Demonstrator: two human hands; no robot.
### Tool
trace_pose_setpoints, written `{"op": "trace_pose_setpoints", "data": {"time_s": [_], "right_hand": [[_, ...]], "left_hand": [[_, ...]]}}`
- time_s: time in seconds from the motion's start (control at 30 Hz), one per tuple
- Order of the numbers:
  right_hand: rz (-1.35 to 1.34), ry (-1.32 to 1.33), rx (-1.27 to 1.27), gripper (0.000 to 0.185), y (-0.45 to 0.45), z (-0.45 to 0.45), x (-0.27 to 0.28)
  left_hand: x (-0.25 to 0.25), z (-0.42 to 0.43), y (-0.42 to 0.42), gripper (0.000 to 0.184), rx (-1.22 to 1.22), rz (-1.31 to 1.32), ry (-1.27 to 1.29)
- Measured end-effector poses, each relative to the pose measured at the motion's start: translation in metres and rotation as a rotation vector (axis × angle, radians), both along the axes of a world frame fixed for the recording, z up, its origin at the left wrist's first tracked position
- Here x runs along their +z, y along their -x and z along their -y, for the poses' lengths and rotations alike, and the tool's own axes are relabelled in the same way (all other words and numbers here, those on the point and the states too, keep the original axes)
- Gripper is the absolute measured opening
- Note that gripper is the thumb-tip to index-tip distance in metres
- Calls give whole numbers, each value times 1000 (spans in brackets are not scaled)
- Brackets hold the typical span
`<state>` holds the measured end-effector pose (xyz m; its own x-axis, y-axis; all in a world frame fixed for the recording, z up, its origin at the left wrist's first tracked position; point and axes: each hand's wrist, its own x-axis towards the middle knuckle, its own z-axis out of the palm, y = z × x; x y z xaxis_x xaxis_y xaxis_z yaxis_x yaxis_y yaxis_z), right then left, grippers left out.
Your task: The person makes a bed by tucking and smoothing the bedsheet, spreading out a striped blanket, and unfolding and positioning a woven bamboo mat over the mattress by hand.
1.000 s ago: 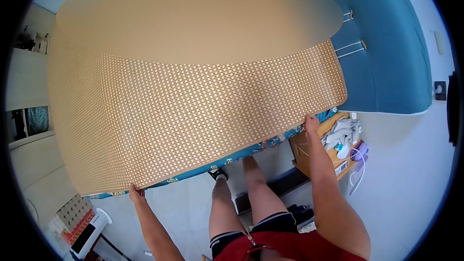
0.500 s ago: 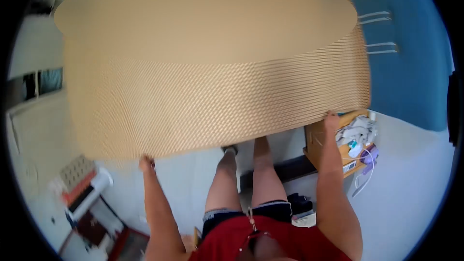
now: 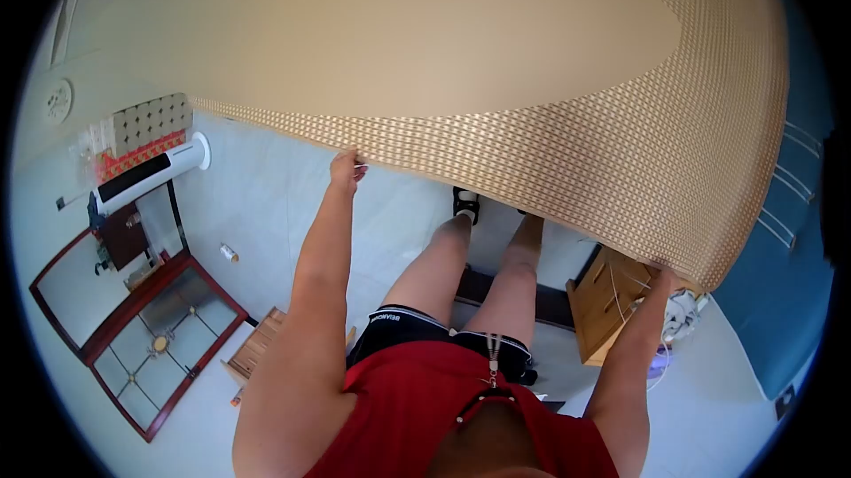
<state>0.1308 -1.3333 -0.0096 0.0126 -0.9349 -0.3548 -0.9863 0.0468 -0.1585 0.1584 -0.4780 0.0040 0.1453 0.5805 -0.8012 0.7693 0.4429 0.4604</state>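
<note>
A large beige woven mat (image 3: pixel 567 155) stretches across the upper part of the view, with a smooth, blurred oval over its middle. My left hand (image 3: pixel 347 171) is closed on the near edge of the mat, left of centre. At the mat's near right corner, my right hand (image 3: pixel 661 279) grips the same edge, its fingers partly hidden by the weave. Between the two hands the edge slants down to the right, above my legs and a dark sandal (image 3: pixel 465 203). The far side of the mat runs out of view.
A wooden cabinet (image 3: pixel 605 305) with a grey cloth (image 3: pixel 683 314) and a white cable stands by my right hand. Blue panel with handles (image 3: pixel 811 256) at right. On the left are a white tower-like appliance (image 3: pixel 151 175), a patterned box (image 3: pixel 152 122) and a glass-topped, red-framed table (image 3: pixel 164 345).
The mat has swung in view: its left side rose and its right corner dropped. My left hand moved up and right, my right hand down and right, both still gripping the edge.
</note>
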Motion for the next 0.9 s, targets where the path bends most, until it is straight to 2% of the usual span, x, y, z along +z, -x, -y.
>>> {"op": "trace_pose_setpoints", "data": {"time_s": [0.1,0.13,0.2,0.27,0.33,0.37,0.47,0.53,0.63,0.67,0.77,0.8,0.9], "right_hand": [[-654,239,856,45,-26,-63,40],[-432,446,850,53,-23,-88,27],[-177,475,1278,61,-58,-175,40],[131,250,1410,59,-95,-271,46],[113,144,1611,64,-121,-355,35],[-13,154,1709,69,-129,-404,28],[83,-153,1978,77,-146,-533,41],[-56,-210,2096,81,-153,-594,42],[-226,-286,2128,86,-169,-649,48],[-388,-293,2148,83,-177,-658,52],[-450,-121,2158,75,-170,-667,33],[-450,-204,2131,71,-173,-670,39],[-445,-26,2117,89,-166,-678,25]], "left_hand": [[-8,-4,0,18,21,-4,88],[-16,-8,3,18,48,26,101],[-30,-16,5,15,103,76,114],[-29,-20,1,15,54,36,94],[-34,-27,-3,13,18,-7,94],[-38,-30,-3,14,-2,-13,87],[-40,-30,-7,15,-13,-66,56],[-41,-25,-8,15,-3,-83,16],[-44,-25,-13,21,-22,-98,-60],[-45,-23,-15,22,-24,-94,-81],[-43,-14,-18,24,-38,-97,-175],[-40,-13,-20,24,-50,-100,-208],[-24,-15,-23,24,-124,-179,-195]]}}
